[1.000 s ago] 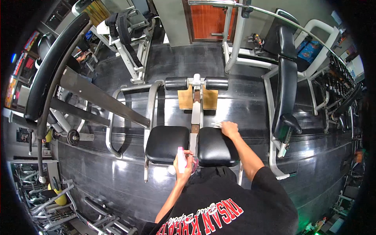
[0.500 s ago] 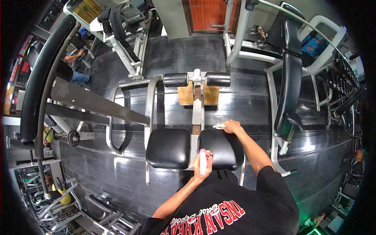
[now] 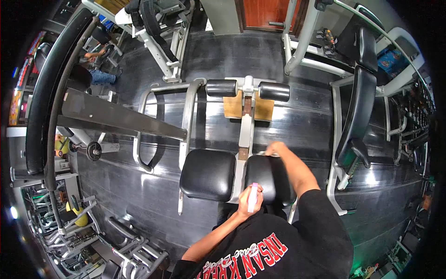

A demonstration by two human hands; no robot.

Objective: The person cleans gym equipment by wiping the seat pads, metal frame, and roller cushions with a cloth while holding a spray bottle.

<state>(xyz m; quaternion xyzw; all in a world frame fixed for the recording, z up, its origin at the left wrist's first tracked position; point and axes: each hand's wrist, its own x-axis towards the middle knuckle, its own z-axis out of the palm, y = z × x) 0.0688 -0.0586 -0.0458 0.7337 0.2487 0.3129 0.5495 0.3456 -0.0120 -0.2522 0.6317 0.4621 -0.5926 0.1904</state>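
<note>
Two black padded seats stand side by side on a pale metal frame. Over the near edge of the right pad, my left hand is closed around a small white bottle with a pink cap. My right hand reaches over the far edge of that same pad, its fingers bent around a white cloth. Only a bit of the cloth shows, and the fingertips are partly hidden and slightly blurred. The left pad is touched by neither hand.
Ahead are two black rollers above a wooden board. A thick grey beam and curved tube frame stand at left, an upright bench at right. Another person's jeans leg shows at far left.
The view has shifted, so the machine sits further right and slightly higher. My right hand has moved a little left along the pad's far edge with the cloth. My left hand keeps the bottle.
</note>
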